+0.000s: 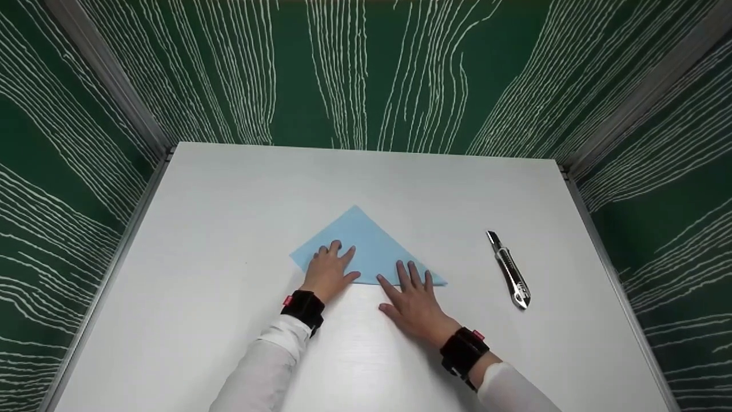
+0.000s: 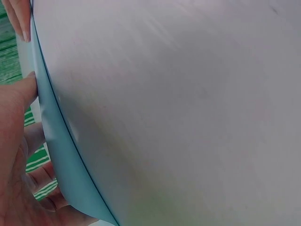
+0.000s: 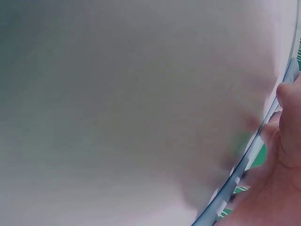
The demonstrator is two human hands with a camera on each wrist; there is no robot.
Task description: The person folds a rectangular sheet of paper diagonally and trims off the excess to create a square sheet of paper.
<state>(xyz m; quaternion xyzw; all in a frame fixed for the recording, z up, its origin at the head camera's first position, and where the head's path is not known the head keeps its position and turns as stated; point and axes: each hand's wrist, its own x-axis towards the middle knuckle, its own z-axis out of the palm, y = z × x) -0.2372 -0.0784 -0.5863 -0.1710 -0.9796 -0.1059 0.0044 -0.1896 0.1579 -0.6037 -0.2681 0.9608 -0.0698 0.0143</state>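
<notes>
A sheet of light blue paper (image 1: 366, 234), folded into a roughly triangular shape, lies on the white table with a corner pointing to the far side. My left hand (image 1: 329, 274) rests on its left part, fingers spread and thumb at the near edge. On the right, my right hand (image 1: 416, 303) lays its spread fingertips along the near edge, close to the right corner. From the left wrist, the paper (image 2: 59, 141) shows a slightly bowed edge beneath the hand (image 2: 14, 141). In the right wrist view the paper (image 3: 225, 188) appears as a thin strip below the fingers.
A utility knife (image 1: 510, 274) with its blade tip showing lies to the right of the paper. Metal rails (image 1: 617, 280) border the white table (image 1: 217, 200) at its sides. Green walls (image 1: 389, 74) with white wavy lines stand behind and beside it.
</notes>
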